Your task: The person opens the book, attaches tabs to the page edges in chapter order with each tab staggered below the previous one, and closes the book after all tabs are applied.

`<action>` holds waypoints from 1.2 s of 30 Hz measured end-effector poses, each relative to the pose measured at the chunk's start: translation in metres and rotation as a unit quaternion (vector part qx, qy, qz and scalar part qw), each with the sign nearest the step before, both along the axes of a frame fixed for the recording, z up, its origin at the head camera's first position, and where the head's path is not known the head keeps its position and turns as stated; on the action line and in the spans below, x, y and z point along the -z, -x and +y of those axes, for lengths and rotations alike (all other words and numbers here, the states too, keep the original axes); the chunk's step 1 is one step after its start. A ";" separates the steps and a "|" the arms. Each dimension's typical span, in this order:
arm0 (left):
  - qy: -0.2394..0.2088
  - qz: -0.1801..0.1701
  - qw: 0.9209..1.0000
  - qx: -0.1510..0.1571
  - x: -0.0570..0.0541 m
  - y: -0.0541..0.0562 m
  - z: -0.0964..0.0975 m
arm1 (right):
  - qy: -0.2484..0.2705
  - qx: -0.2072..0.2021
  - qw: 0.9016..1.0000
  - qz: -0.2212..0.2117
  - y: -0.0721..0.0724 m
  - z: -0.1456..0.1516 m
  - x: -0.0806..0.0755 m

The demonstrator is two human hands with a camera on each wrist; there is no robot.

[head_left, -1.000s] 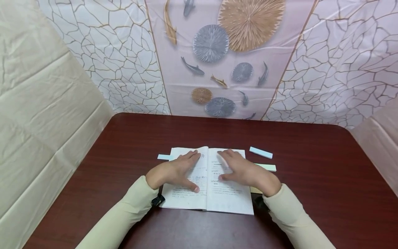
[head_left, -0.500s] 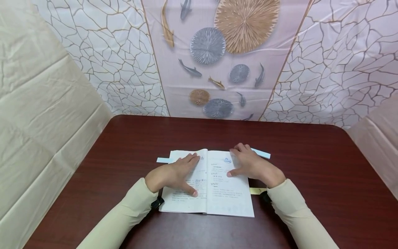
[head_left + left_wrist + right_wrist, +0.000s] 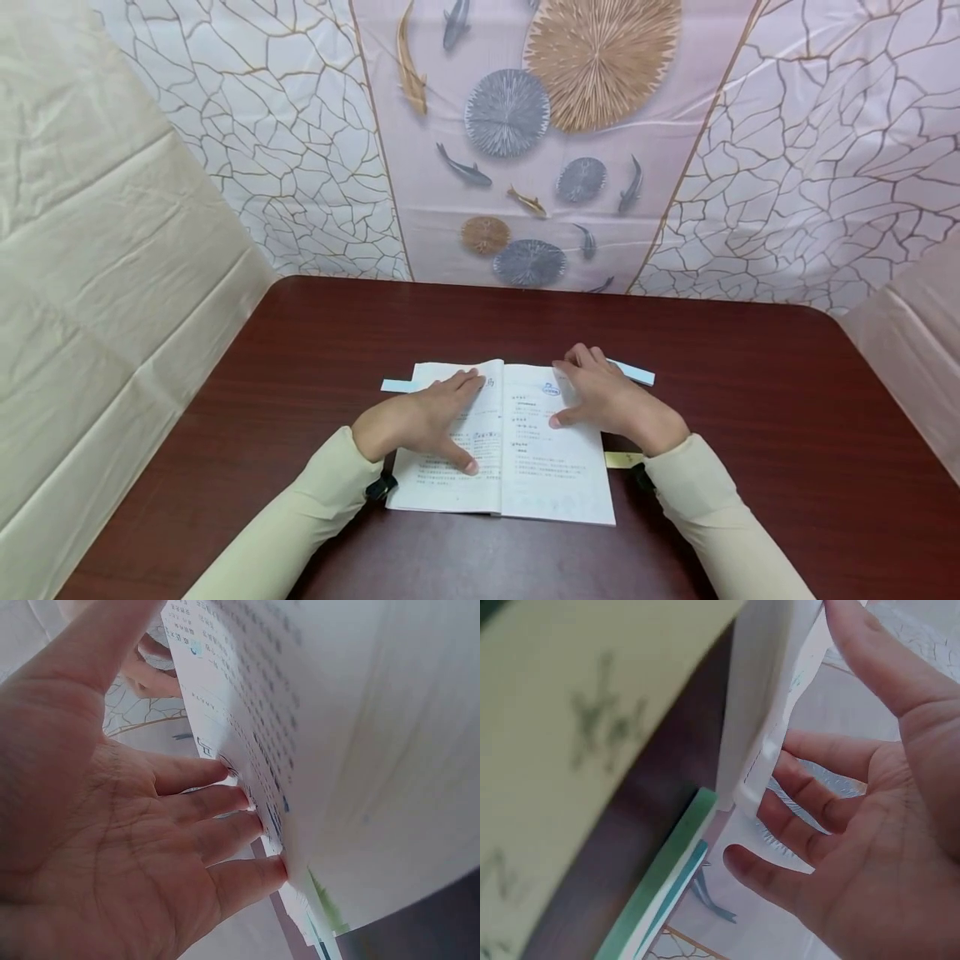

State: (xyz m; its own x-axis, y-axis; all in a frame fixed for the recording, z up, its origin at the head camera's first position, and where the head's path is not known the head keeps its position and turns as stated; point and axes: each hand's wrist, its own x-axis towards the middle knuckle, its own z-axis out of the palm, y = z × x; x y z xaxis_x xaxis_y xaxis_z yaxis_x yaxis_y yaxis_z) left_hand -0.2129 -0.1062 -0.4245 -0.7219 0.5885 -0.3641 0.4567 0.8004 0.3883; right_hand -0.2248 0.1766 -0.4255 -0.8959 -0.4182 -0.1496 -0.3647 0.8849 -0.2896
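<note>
An open book point(image 3: 551, 492) with printed pages lies on the dark red table. My left hand point(image 3: 423, 421) rests on its left page, with fingers spread and thumb out; in the left wrist view, the fingertips point(image 3: 244, 799) touch the printed paper. Over the upper right corner of the right page is my right hand point(image 3: 618, 404). Its fingers are loosely bent in the right wrist view, with several tips against the page edge point(image 3: 769, 742). I see no firm grip there. Its thumb point(image 3: 564, 418) rests over the page, left of the palm.
A pale blue strip point(image 3: 397, 386) sticks out from the book's left side. Another pale blue strip point(image 3: 633, 372) lies behind my right hand, and a yellow strip point(image 3: 622, 460) shows at the right edge. A green strip point(image 3: 664, 870) appears in the right wrist view. Patterned cloth point(image 3: 300, 125) hangs behind the table.
My right hand has moved right from above the right page to its upper right corner, hiding the green strip in the head view. The left hand stays on the left page.
</note>
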 end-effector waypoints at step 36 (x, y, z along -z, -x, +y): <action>-0.119 0.005 0.993 -0.009 -0.004 0.016 -0.014 | 0.454 0.020 0.865 -0.213 -0.010 0.001 -0.029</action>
